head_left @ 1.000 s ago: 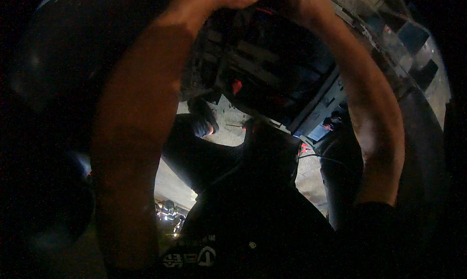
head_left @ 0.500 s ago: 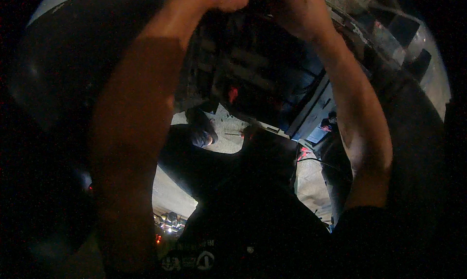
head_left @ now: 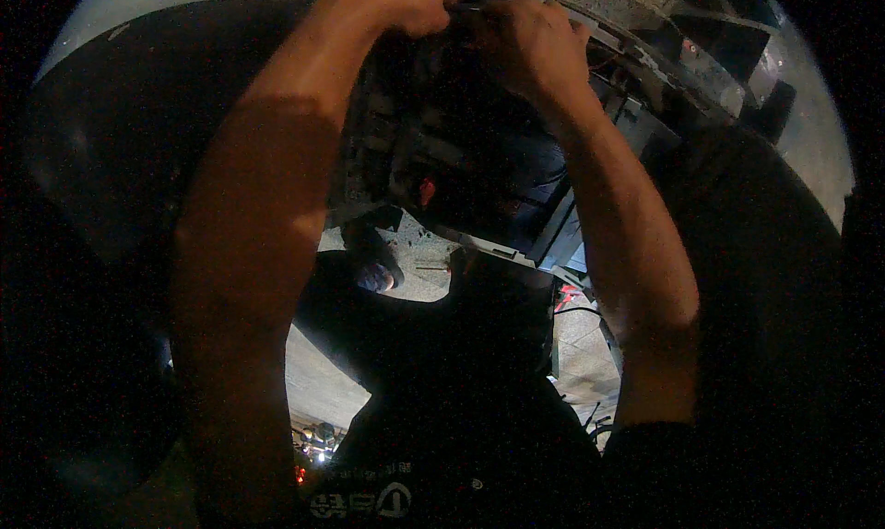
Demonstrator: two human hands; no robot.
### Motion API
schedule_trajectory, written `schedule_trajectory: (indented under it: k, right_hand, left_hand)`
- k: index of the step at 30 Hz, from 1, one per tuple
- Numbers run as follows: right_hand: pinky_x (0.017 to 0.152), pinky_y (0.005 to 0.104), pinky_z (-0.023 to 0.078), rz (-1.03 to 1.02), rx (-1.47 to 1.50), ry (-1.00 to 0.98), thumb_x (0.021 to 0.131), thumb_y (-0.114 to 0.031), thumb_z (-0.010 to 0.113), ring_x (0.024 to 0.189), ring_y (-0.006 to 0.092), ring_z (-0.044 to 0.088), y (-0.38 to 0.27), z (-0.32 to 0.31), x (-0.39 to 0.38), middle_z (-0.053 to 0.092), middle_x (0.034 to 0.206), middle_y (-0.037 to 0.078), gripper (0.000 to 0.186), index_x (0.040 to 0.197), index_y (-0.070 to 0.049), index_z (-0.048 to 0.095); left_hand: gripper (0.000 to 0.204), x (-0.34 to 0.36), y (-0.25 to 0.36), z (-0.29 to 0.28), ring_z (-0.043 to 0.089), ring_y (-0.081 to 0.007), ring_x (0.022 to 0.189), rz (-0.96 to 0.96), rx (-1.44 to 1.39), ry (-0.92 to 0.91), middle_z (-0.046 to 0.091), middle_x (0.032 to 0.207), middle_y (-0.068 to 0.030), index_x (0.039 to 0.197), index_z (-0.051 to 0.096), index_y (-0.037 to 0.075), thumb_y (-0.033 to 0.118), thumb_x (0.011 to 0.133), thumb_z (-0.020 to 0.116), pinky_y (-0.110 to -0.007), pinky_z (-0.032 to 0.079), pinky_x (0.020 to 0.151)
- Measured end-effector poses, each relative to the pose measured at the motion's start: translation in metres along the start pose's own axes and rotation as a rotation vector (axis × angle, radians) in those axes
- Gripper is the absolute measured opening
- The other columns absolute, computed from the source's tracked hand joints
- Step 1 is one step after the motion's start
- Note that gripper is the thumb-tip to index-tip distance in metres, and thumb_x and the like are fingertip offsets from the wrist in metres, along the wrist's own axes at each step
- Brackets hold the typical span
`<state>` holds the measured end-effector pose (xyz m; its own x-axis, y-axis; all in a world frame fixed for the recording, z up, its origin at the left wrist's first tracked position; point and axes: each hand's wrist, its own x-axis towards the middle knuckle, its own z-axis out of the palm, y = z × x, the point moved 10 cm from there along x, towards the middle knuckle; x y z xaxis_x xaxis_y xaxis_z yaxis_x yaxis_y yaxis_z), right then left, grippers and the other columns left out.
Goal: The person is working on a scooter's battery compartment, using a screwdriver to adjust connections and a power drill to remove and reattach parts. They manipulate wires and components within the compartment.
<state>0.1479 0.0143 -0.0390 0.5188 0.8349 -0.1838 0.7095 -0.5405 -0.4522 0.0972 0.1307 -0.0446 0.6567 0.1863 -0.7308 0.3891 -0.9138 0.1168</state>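
Observation:
Both my arms reach up to the top of the view, into a dark machine housing [head_left: 433, 87]. My left hand [head_left: 419, 5] is closed, its fingers curled around something I cannot make out. Close beside it on the right, my right hand [head_left: 539, 45] is bent over the housing's upper part with its fingers curled in. A thin dark bar [head_left: 466, 6] shows in the gap between the two hands; I cannot tell which hand grips it. The right fingertips are hidden by the hand and by shadow.
A pale curved rim [head_left: 595, 33] runs along the far right of the housing. Inside it sits a small red part [head_left: 427, 192]. A large dark curved panel [head_left: 101, 114] stands at left. Below are pale floor [head_left: 415, 243], a shoe [head_left: 376, 276] and red pieces [head_left: 570, 295].
My right hand has moved left and slightly down, nearer my left hand. The left hand has shifted slightly in view. More of the rim beyond the hands now shows.

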Motion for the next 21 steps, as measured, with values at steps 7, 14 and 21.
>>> schedule_trajectory:
  k: [7,14,21]
  right_hand:
    - [0.095,0.0627,0.039,-0.002,-0.042,-0.067,0.091,-0.046,0.058,0.11,0.0361,0.061,-0.013,0.004,-0.003,0.07,0.112,0.01,0.035,0.117,-0.025,0.069]
    - [0.086,0.0614,0.045,-0.034,0.098,0.075,0.089,-0.051,0.057,0.107,0.0302,0.06,-0.019,-0.008,-0.005,0.07,0.107,0.003,0.037,0.105,-0.021,0.07]
    - [0.089,0.0596,0.046,0.005,0.089,-0.053,0.091,-0.054,0.054,0.105,0.0346,0.063,-0.01,0.001,0.001,0.07,0.109,0.007,0.043,0.11,-0.02,0.07]
  left_hand:
    - [0.031,-0.011,-0.002,-0.003,0.053,-0.0401,0.118,-0.068,-0.023,0.068,0.063,0.12,-0.021,0.106,0.068,0.005,0.025,0.084,0.062,-0.063,0.018,0.112]
    - [0.04,-0.023,-0.008,-0.01,0.053,-0.0386,0.12,-0.004,-0.066,0.288,0.063,0.122,-0.0203,0.117,0.067,0.005,0.029,0.084,0.064,-0.062,0.018,0.113]
    - [0.041,-0.016,-0.007,-0.011,0.054,-0.0376,0.121,-0.057,-0.053,0.228,0.064,0.122,-0.0186,0.117,0.067,0.006,0.028,0.083,0.064,-0.063,0.019,0.113]
